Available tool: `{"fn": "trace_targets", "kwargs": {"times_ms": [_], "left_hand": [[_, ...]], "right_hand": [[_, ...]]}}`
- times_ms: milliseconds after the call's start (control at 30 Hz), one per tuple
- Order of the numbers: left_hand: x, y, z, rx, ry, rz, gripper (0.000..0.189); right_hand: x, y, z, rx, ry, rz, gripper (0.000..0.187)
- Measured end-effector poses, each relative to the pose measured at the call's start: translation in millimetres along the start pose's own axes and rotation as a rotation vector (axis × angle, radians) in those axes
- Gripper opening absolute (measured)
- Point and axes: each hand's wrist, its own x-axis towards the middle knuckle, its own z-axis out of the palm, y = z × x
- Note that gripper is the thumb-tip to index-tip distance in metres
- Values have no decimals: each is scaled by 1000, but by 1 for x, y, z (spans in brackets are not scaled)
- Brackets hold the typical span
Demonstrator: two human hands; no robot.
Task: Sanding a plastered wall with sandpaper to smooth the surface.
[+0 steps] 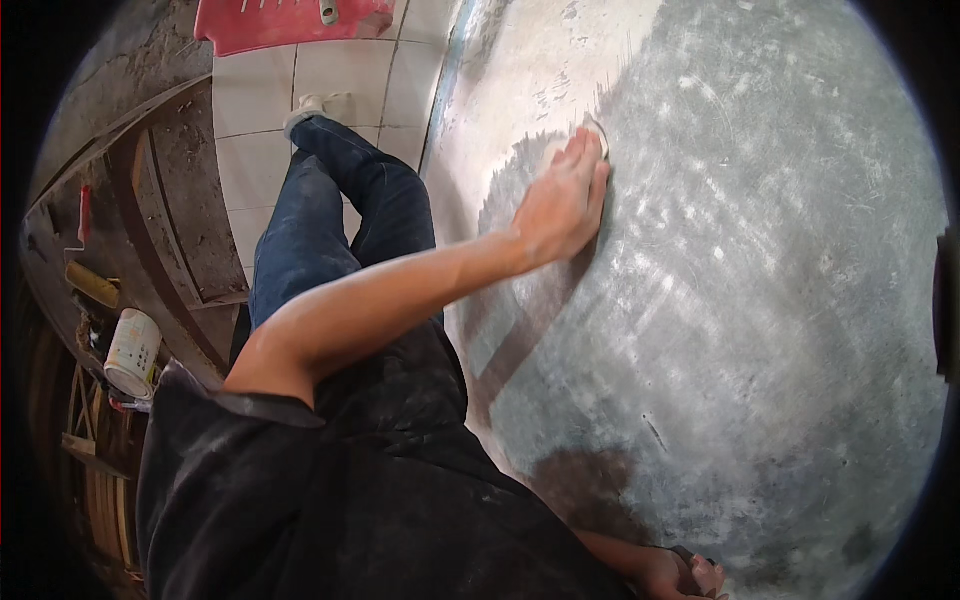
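My left hand [564,196] presses flat, back of the hand up, against a grey wall surface [735,285]. Beneath its fingers is a pale thin pad [553,154], mostly hidden, whose material I cannot make out. Just above the fingertips, a white coated area [559,52] meets the grey in a ragged edge. Low in the picture, my right hand [697,576] is beside the wall with its fingers bent. Something dark shows near it, and whether the hand grips it is unclear. Pale dust marks my left forearm and dark shirt.
A red plastic chair [292,26] with a handled tool [328,11] on it stands on white floor tiles [255,169]. Along the left, a wooden structure [124,202] carries a paint roller [91,284] with a red handle. A white paint can [133,352] sits near my side.
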Motion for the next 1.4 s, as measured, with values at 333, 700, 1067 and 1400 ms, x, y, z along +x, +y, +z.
{"fn": "trace_targets", "kwargs": {"times_ms": [333, 700, 1067, 1400], "left_hand": [[26, -12, -9, 74, 3, -32, 53], [36, -22, -9, 92, -11, -110, 50], [37, -41, -5, 165, 41, -1, 50], [34, -47, -2, 237, 60, 59, 50]], "right_hand": [[-2, -3, 6, 82, 46, 21, 37], [5, -4, 8, 107, -25, -87, 36], [-2, -3, 6, 133, -20, -12, 29], [-1, 2, 2, 93, -82, -94, 33]]}}
